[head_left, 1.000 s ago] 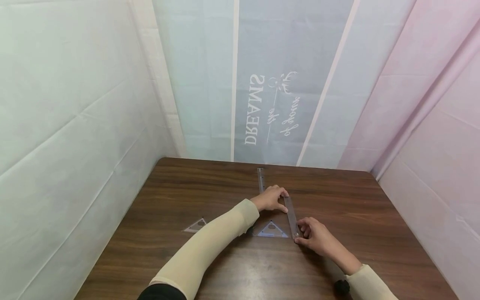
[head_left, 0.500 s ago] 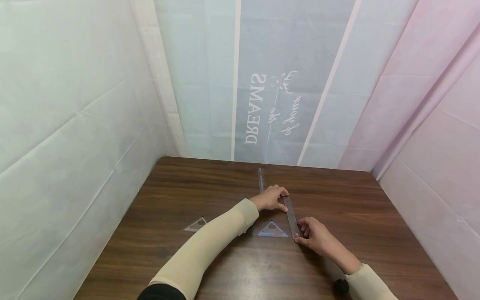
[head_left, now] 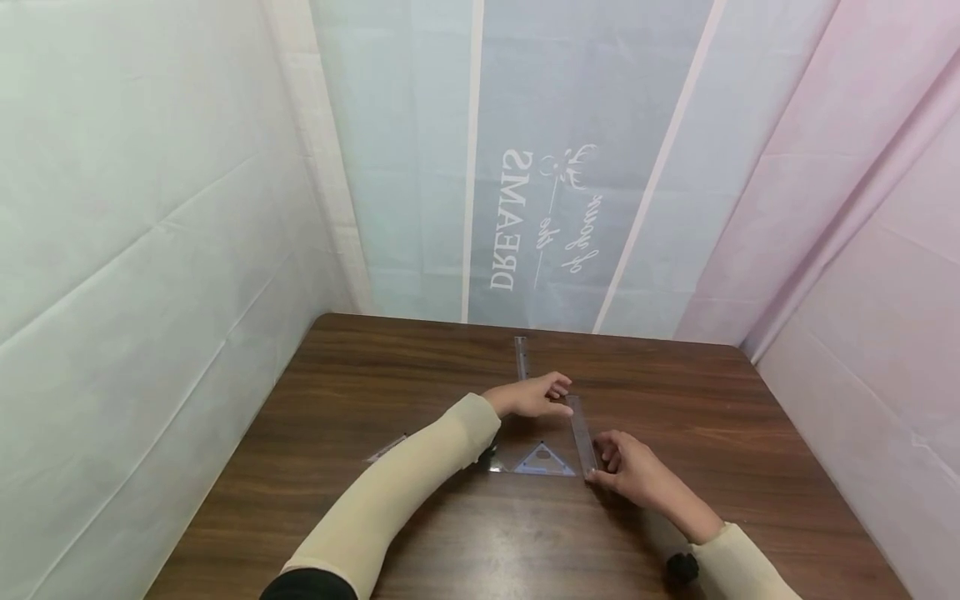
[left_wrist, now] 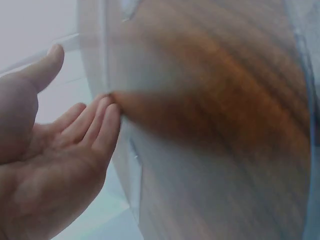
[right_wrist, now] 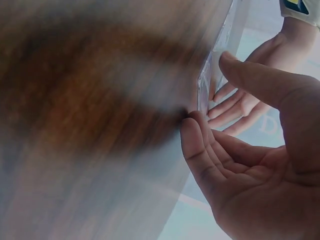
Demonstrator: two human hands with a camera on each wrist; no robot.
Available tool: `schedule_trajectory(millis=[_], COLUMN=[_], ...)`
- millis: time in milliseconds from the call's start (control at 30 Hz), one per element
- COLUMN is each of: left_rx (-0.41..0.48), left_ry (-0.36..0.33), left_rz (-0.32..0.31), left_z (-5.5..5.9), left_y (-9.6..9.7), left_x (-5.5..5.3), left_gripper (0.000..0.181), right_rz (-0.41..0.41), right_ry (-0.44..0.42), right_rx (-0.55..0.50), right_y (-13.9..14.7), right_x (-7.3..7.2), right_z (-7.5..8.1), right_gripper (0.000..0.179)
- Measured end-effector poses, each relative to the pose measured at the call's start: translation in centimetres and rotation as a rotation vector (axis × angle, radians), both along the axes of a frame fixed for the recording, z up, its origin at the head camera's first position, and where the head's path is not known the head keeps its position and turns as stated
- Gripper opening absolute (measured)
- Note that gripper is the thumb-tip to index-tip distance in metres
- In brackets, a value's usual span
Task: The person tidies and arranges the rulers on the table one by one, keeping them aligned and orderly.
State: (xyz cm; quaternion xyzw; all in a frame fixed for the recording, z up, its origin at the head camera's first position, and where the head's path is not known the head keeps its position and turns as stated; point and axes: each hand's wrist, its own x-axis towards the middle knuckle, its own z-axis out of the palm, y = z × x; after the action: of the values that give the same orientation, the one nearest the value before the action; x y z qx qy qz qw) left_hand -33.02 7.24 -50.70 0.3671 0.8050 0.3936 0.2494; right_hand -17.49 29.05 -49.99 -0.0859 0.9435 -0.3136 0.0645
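Observation:
A clear ruler (head_left: 582,433) lies flat on the brown table, slanting slightly. By its far end my left hand (head_left: 534,397) hovers with loosely bent fingers and its thumb apart from them; in the left wrist view the palm holds nothing. My right hand (head_left: 632,471) is at the ruler's near end, thumb tip at the corner and fingers beside the right edge. In the right wrist view, the thumb and fingers of the right hand (right_wrist: 250,165) are spread apart around the ruler's end, without a visible pinch. Left of the ruler lies a clear set square with blue edging (head_left: 543,460).
Another clear ruler (head_left: 521,357) points toward the table's back edge, its near part hidden by my left hand. A second set square (head_left: 387,448) is mostly covered by my left sleeve. A shiny clear piece (head_left: 496,467) shows beside that sleeve. Hanging cloth surrounds the wooden table (head_left: 675,392).
My left hand has come off the ruler's far end and shifted slightly left. My right hand stays at the near end, its fingers barely moved. The ruler lies nearly where it was.

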Motion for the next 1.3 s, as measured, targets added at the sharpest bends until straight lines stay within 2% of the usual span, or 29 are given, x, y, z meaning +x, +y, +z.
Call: schedule_trajectory(millis=[100,167,333,500,833,967,1167,1300], left_rx=[0.032,0.047,0.090,0.117,0.034,0.026,-0.013,-0.034], left_ry=[-0.017,0.015,0.126,0.159,0.269,0.274,0.282,0.279], left_rz=[-0.041,-0.051,-0.013,0.028,0.151,0.191,0.257,0.270], left_z=[0.4,0.4,0.2,0.2,0.2,0.0,-0.6,-1.1], left_y=[-0.7,-1.1,-2.3,-4.1,-6.5,-6.9,-7.4,-7.6], left_x=[-0.1,-0.1,-0.5,-1.2,-3.5,-4.1,-4.8,-5.3], left_gripper=[0.063,0.060,0.049,0.046,0.044,0.043,0.036,0.038], right_rz=[-0.025,-0.027,-0.021,0.004,0.033,0.054,0.082,0.076], right_ry=[0.015,0.039,0.105,0.158,0.190,0.189,0.195,0.182], right_rx=[0.013,0.020,0.019,0.015,-0.012,-0.033,-0.067,-0.065], right_y=[0.0,-0.1,-0.4,-0.8,-2.0,-3.1,-4.6,-5.4], right_x=[-0.3,-0.5,-1.2,-2.2,-4.3,-5.6,-7.9,-9.5], right_z=[0.1,0.0,-0.1,-0.4,0.0,0.3,0.4,0.1], right_gripper=[0.065,0.066,0.063,0.057,0.064,0.065,0.057,0.055])
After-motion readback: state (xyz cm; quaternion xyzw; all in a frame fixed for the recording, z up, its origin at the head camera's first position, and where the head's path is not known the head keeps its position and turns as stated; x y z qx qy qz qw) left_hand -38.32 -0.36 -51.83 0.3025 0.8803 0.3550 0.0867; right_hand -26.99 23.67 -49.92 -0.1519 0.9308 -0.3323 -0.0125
